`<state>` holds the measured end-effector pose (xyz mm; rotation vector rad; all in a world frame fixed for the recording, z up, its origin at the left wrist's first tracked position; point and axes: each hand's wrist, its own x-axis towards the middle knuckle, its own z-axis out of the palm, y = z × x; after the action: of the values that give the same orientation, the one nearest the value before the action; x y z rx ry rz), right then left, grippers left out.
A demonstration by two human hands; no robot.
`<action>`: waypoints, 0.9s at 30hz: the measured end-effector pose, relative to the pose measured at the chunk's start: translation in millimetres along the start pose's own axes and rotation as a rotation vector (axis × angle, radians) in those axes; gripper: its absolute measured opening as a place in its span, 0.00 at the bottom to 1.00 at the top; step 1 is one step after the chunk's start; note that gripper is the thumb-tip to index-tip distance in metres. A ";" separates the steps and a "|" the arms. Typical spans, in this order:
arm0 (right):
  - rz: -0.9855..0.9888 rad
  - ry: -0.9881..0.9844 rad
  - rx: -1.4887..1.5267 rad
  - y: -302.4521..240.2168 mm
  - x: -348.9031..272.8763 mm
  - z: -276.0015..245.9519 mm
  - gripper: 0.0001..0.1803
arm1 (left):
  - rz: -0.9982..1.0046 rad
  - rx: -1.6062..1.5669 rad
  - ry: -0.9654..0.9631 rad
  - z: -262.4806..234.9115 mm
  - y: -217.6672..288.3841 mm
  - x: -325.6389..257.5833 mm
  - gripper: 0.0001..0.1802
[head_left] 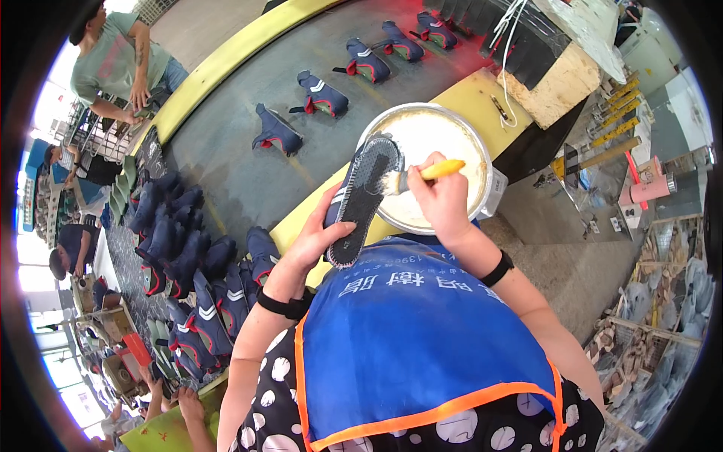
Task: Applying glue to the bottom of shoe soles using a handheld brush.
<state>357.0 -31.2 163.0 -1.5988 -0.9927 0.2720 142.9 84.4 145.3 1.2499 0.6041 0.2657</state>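
Observation:
My left hand (312, 237) is closed around a navy shoe upper (352, 218), held upside down with its dark, stitched-edged bottom facing up. The thumb lies across the heel end of that bottom. My right hand (443, 202) grips a brush (444, 169) by its yellow handle. Its pale bristles touch the edge of the shoe's bottom near the middle, and the toe half looks wet and shiny. Just beyond both hands stands a round metal basin (486, 143) with creamy white liquid (437, 135) in it. The shoe is tilted over the basin's left rim.
A grey conveyor belt (226, 135) with yellow edges (218, 60) carries several navy shoe uppers (324, 94) in a row. More uppers (177, 241) are heaped at my left. A person (124, 60) stands across the belt. A white cable (506, 83) hangs near a wooden board (553, 83).

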 end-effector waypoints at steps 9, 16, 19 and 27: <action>-0.107 0.036 -0.221 31.9 58.5 -16.6 0.10 | 0.090 0.340 -0.104 -5.9 20.2 2.3 0.45; -0.302 -0.063 0.037 -3.2 53.0 -14.3 0.06 | -0.235 -0.280 -0.160 -30.6 -8.5 -3.5 0.39; -0.372 -0.291 0.100 -19.7 53.7 -11.5 0.08 | -0.325 -0.523 -0.212 -37.1 -16.3 -4.7 0.38; -0.306 -0.601 0.153 -8.4 62.4 3.9 0.06 | -0.293 -0.486 -0.277 -35.4 -13.2 -12.7 0.39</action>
<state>388.9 16.0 190.2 -1.2197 -1.6151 0.6210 110.9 102.3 129.9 0.7011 0.4398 -0.0113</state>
